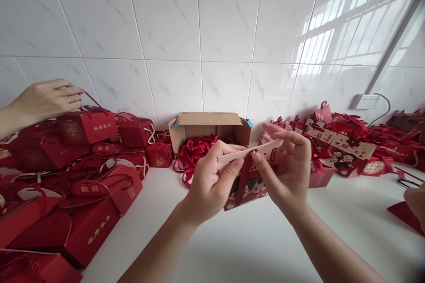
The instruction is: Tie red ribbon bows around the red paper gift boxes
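In front of me, over the white table, I hold a small gift box (251, 190) with a pale pink top edge, cartoon figures and a dark red ribbon (244, 179) down its front. My left hand (214, 181) is closed on the left end of the top edge, thumb in front. At the right end is my right hand (288, 168), its thumb pressed against the front by the ribbon and a small gold spot. Its other fingers are raised behind the edge, partly hidden.
A cardboard carton (209, 119) of loose red ribbons (195, 150) stands at the wall. Red boxes (99, 203) are piled left, where another person's hand (49, 97) holds one by its cord. More decorated boxes (352, 141) lie right, near another person's hand (416, 203).
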`<state>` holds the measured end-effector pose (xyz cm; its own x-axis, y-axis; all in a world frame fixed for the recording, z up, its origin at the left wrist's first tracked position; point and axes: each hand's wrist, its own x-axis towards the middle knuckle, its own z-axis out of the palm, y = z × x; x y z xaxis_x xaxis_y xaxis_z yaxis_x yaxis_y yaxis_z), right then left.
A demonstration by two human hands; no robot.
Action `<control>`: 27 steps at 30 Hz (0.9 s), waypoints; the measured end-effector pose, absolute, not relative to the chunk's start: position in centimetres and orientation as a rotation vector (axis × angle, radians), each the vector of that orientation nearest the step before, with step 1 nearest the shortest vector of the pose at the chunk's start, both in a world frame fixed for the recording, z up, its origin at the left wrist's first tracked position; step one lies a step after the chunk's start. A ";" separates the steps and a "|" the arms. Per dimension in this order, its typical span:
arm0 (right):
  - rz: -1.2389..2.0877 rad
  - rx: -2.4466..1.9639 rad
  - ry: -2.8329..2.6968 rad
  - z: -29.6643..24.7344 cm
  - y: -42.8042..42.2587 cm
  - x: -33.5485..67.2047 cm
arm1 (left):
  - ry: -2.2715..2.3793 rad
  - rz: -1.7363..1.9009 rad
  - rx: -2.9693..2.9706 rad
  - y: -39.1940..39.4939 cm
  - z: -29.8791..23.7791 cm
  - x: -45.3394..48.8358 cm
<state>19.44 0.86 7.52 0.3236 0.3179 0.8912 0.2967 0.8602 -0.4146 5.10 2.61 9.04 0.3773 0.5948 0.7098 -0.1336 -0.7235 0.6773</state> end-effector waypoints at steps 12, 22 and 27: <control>-0.127 -0.735 -1.285 7.5 1.8 20.8 | 1.016 1.196 2.125 3.1 9.6 4.2; -0.292 -0.701 -1.584 8.2 1.3 21.5 | 0.959 1.629 2.224 2.4 12.7 0.1; -0.268 -0.496 -1.783 8.4 0.3 20.5 | 0.570 1.827 1.976 1.1 13.1 0.5</control>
